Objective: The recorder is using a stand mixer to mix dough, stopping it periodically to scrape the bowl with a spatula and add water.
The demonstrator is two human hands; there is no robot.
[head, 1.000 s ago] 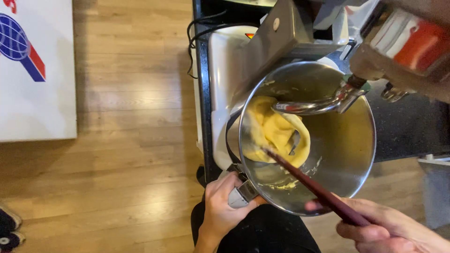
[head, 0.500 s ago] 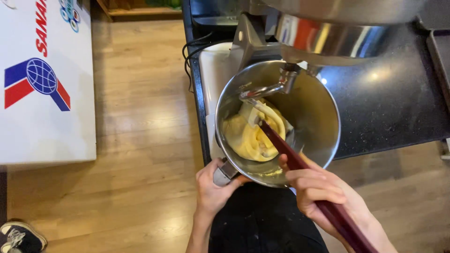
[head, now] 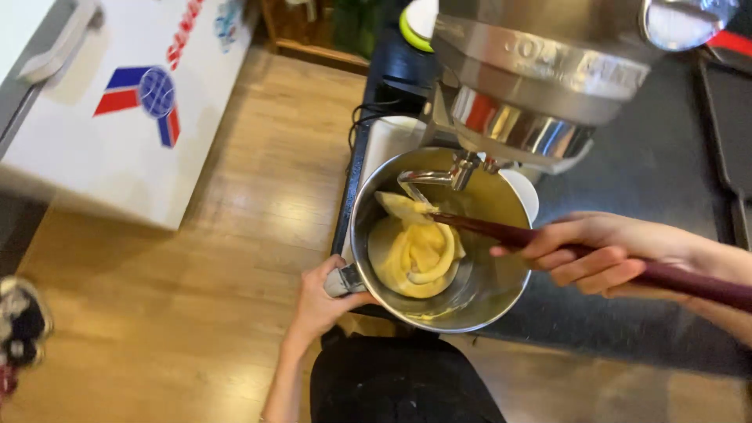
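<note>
Steel bowl handle in left hand grip; right hand clasps spatula.

bowl: shiny metal | batter: glossy, smooth | floor: polished wood

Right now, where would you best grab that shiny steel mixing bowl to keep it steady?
Probably by the small handle on the steel mixing bowl, coming from its floor-facing side. It sticks out from the rounded wall, and the left hand already wraps it there. The mixer head blocks the top.
</note>
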